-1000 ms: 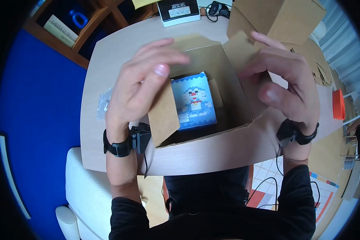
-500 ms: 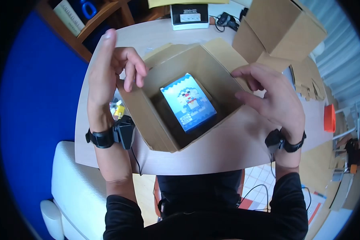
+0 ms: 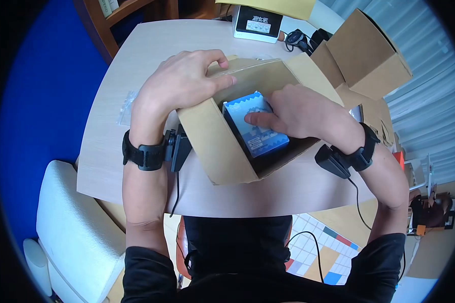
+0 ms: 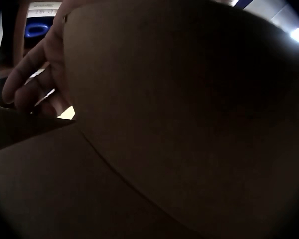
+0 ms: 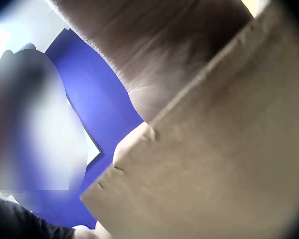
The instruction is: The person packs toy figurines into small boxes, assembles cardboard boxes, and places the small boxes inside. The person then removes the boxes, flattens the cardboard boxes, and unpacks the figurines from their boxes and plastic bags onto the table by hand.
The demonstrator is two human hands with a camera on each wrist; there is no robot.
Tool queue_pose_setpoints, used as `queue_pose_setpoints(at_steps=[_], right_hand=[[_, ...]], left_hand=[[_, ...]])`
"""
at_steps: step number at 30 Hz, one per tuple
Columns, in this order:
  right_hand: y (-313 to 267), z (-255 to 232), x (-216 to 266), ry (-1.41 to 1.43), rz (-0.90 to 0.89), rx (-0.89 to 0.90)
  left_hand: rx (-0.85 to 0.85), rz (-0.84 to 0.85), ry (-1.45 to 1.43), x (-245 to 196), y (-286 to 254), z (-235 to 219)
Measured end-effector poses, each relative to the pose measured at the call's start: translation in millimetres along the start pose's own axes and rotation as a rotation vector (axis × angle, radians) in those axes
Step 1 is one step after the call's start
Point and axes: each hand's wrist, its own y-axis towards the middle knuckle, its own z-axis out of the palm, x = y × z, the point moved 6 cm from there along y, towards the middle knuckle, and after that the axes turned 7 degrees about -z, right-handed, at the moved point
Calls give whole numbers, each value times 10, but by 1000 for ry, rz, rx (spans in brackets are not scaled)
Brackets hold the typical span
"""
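In the head view a brown cardboard box (image 3: 217,146) stands open on the table, a blue printed box (image 3: 263,141) lying inside. My right hand (image 3: 303,111) reaches in over the right side and grips the blue box, thumb across its printed face, other fingers hidden at its far side. Over the left flap rests my left hand (image 3: 179,83), fingers loosely bent above the opening. The left wrist view shows that hand (image 4: 45,69) beside dark cardboard (image 4: 164,109). Cardboard (image 5: 214,149) hides the fingers of my right hand (image 5: 164,50) in the right wrist view.
A second open carton (image 3: 361,55) stands at the back right, near flattened cardboard (image 3: 374,111). Behind are a white and black device (image 3: 258,25) and a black cabled item (image 3: 298,40). A clear plastic bag (image 3: 126,108) lies left of my left wrist.
My right hand has moved left into the carton and taken hold of the blue box. My left hand has come down onto the left flap, its fingers now over the opening.
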Motion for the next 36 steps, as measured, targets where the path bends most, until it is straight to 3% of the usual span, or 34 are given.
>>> queue_pose_setpoints(at_steps=[2,6,9,11,12,14,17,24,27,30,32,33,34,35,36], right_hand=[[30,39,34,-10,97,137],[168,159,2,88,134,137],[251,309,-82,278,119,90],[266,462,-175,619,245,145],[269,452,-208,614,258,143],[270,499,-184,840,229,227],[306,552,-190,951,245,220],[216,495,-29,996,112,255],[240,441,-40,1029,42,185],[127,174,7,891,-91,99],[-105,-243,49,811,-265,-319],[-225,-303,55,821,-260,-321],[-364,-431,30,793,-254,-450],[-469,-535,-6,758,-250,-579],[-515,-529,-23,763,-244,-580]], left_hand=[[-5,2,7,-1,4,24],[-38,-20,31,-7,-15,14],[0,-56,31,-33,-30,-34],[31,-63,15,-23,-14,2],[-6,-24,15,2,-10,8],[-37,24,7,-19,8,39],[-9,-8,19,-24,1,34],[69,-29,-63,-66,6,40],[82,-23,-107,-42,28,36],[70,-19,-122,69,72,38],[66,-25,-122,177,112,-6],[21,-35,-176,231,139,-83],[-27,-47,-231,261,152,-132],[-25,-47,-228,257,151,-122],[72,-7,-240,216,130,-41]])
